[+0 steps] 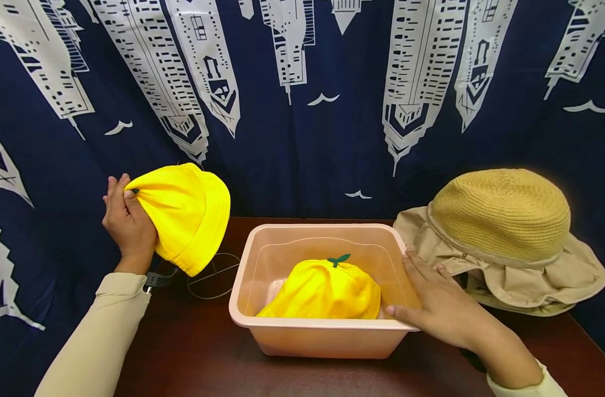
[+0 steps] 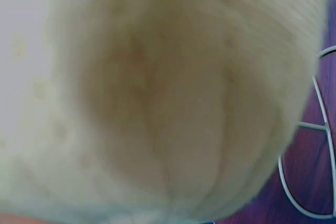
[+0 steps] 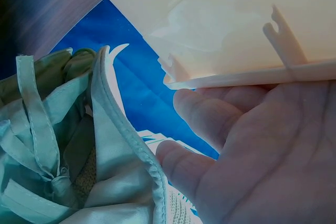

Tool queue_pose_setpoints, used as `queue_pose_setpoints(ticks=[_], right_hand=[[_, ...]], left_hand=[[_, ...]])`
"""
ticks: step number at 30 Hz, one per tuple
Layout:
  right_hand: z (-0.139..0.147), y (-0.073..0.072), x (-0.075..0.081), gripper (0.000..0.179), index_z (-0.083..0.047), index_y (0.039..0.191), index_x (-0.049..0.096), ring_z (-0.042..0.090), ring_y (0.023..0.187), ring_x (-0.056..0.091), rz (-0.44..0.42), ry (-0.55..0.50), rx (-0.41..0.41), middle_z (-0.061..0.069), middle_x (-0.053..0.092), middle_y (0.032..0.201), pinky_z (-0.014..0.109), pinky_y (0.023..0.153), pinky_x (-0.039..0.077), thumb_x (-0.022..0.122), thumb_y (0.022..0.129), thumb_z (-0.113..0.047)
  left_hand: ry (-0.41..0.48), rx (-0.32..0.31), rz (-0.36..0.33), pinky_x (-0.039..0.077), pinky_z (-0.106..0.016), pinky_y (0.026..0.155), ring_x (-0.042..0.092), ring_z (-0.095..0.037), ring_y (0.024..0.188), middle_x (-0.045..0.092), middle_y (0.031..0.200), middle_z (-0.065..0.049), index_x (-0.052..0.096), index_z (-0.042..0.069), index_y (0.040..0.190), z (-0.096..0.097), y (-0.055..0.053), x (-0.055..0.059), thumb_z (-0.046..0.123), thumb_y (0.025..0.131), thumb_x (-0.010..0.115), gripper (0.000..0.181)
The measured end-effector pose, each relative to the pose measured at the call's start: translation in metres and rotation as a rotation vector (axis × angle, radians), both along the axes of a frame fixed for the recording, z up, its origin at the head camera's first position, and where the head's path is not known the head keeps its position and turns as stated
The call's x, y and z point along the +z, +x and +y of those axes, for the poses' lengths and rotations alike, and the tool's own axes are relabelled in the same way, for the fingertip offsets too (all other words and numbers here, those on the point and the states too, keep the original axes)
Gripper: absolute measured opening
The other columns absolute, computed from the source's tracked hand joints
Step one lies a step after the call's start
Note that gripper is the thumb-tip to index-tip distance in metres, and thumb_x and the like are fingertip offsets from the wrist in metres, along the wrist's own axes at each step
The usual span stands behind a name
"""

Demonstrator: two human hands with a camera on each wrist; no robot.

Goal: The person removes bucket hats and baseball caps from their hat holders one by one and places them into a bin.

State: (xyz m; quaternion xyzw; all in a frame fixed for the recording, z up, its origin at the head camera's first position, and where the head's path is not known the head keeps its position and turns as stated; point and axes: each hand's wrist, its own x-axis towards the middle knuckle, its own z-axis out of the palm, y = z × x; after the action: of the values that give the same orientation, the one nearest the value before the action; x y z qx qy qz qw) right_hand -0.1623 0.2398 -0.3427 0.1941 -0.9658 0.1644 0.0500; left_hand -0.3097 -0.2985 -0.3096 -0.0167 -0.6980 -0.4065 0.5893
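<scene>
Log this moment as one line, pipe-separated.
left hand: holds yellow hat, raised | right hand: touches rim of peach bin | in bin: second yellow hat | right of bin: tan sun hat

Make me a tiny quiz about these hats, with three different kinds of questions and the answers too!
1. True or false: the right hand is holding up a yellow hat.

2. What lies inside the peach plastic bin?
A) a straw hat
B) a yellow hat with a green sprout on top
C) a wire frame

3. How many yellow hats are there?

Key:
1. False: it touches the bin's edge.
2. B.
3. Two: the left hand holds one, and the other lies in the bin.
</scene>
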Motion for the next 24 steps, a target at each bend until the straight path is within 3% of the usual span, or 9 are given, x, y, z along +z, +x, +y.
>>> queue_pose_setpoints(ticks=[7, 9, 13, 18, 21, 24], right_hand=[[0.001, 0.0, -0.001, 0.103, 0.007, 0.153, 0.025, 0.041, 0.146, 0.021, 0.006, -0.009, -0.003, 0.023, 0.018, 0.161, 0.061, 0.117, 0.01, 0.058, 0.089, -0.066], [0.001, 0.0, -0.001, 0.103, 0.007, 0.153, 0.024, 0.041, 0.146, 0.021, 0.007, -0.01, -0.003, 0.024, 0.018, 0.161, 0.06, 0.117, 0.009, 0.057, 0.089, -0.066], [0.001, 0.0, -0.002, 0.104, 0.007, 0.153, 0.025, 0.041, 0.146, 0.021, 0.006, -0.007, -0.003, 0.024, 0.018, 0.161, 0.06, 0.117, 0.009, 0.056, 0.089, -0.068], [0.001, 0.0, 0.0, 0.104, 0.008, 0.153, 0.024, 0.041, 0.146, 0.021, 0.001, -0.004, -0.003, 0.023, 0.017, 0.162, 0.06, 0.117, 0.009, 0.057, 0.089, -0.067], [0.001, 0.0, 0.0, 0.102, 0.008, 0.153, 0.024, 0.042, 0.146, 0.021, 0.008, -0.005, 0.001, 0.024, 0.017, 0.161, 0.061, 0.117, 0.009, 0.059, 0.089, -0.064], [0.0, -0.001, -0.001, 0.1, 0.007, 0.153, 0.024, 0.042, 0.145, 0.022, 0.018, -0.006, 0.008, 0.025, 0.018, 0.161, 0.061, 0.116, 0.01, 0.06, 0.09, -0.062]], left_hand=[[0.05, 0.034, 0.026, 0.022, -0.033, 0.118, 0.043, -0.016, 0.138, 0.06, 0.137, -0.003, 0.062, 0.008, 0.134, -0.003, 0.012, -0.004, 0.013, 0.105, 0.048, 0.032], [0.074, 0.048, 0.033, 0.022, -0.032, 0.118, 0.044, -0.015, 0.138, 0.061, 0.136, -0.004, 0.062, 0.006, 0.133, 0.0, 0.019, -0.004, 0.01, 0.105, 0.049, 0.031], [0.04, 0.058, 0.077, 0.023, -0.035, 0.118, 0.044, -0.014, 0.137, 0.061, 0.135, -0.008, 0.063, -0.002, 0.128, 0.012, 0.04, 0.006, 0.002, 0.103, 0.049, 0.029], [-0.108, -0.015, 0.15, 0.022, -0.038, 0.119, 0.046, -0.019, 0.137, 0.062, 0.132, -0.017, 0.063, -0.008, 0.123, 0.027, 0.062, 0.027, 0.003, 0.102, 0.051, 0.026], [-0.243, -0.057, 0.166, 0.023, -0.043, 0.118, 0.047, -0.026, 0.136, 0.063, 0.128, -0.021, 0.063, -0.009, 0.119, 0.03, 0.064, 0.038, 0.009, 0.103, 0.052, 0.027], [-0.393, -0.097, 0.171, 0.024, -0.047, 0.117, 0.048, -0.031, 0.134, 0.064, 0.125, -0.021, 0.065, -0.008, 0.116, 0.029, 0.059, 0.048, 0.02, 0.104, 0.051, 0.033]])
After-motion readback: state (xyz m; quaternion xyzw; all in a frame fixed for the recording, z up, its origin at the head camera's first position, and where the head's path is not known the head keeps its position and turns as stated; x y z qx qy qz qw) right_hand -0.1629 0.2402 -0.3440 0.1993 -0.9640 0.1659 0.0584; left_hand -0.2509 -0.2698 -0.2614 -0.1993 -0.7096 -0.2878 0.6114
